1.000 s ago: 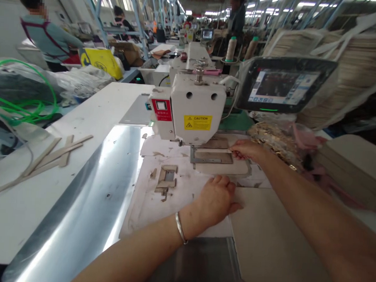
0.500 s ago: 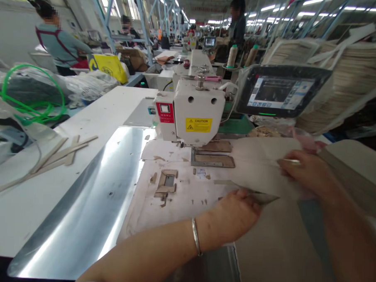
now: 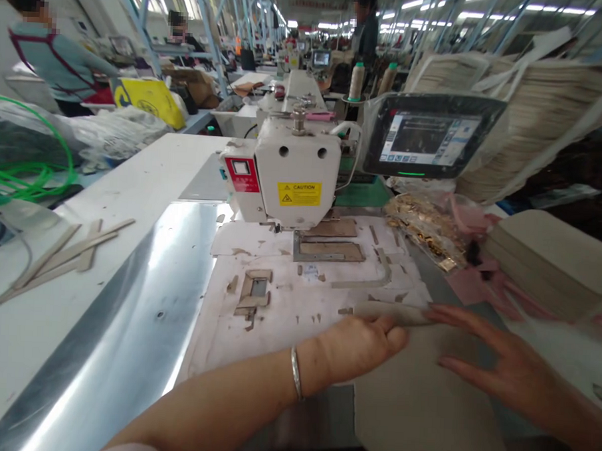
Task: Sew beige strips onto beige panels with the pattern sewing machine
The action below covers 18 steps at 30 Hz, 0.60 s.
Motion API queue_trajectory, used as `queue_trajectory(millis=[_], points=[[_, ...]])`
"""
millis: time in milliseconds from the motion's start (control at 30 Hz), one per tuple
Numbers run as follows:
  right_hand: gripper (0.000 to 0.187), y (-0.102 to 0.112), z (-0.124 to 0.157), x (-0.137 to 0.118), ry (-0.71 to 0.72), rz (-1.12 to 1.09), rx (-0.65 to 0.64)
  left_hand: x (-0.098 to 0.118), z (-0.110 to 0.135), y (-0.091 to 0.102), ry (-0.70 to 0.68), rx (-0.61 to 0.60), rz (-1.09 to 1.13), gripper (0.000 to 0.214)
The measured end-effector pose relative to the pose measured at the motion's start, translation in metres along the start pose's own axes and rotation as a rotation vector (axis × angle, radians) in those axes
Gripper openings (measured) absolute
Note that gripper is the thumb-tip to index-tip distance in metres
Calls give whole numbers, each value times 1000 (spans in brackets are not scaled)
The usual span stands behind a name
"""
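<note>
My left hand, a bangle on its wrist, grips the near-left edge of a beige fabric piece lying on the table in front of me. Over the same piece my right hand lies flat with the fingers stretched out. Behind both hands stands a white sewing machine with a yellow caution label. Under its head sits a metal clamp frame on a worn template board.
A touchscreen panel stands right of the machine. A bag of gold metal parts and a stack of beige pieces lie at right. Loose fabric strips rest at left. Other people work in the background.
The fabric piece came away from the clamp under the machine and now lies on the near table. My right hand moved from the clamp toward me and flattened on the piece.
</note>
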State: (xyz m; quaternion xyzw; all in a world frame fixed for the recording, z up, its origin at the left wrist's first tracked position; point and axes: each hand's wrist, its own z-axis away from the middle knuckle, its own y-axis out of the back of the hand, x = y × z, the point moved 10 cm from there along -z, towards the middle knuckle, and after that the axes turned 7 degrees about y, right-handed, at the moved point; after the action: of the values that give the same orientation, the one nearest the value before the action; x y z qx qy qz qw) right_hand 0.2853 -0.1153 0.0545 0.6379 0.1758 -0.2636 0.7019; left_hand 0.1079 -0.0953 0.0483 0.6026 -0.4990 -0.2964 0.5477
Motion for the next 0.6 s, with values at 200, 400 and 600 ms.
queue_trajectory(millis=[200, 400, 600], points=[[34, -62, -18, 17, -57, -206, -369, -28, 9, 0, 196, -56, -8, 14], [47, -86, 29, 27, -373, -456, -284, -57, 17, 1, 405, -79, 26, 16], [44, -12, 30, 57, -699, -395, 217, -31, 26, 7, 178, 113, 41, 57]])
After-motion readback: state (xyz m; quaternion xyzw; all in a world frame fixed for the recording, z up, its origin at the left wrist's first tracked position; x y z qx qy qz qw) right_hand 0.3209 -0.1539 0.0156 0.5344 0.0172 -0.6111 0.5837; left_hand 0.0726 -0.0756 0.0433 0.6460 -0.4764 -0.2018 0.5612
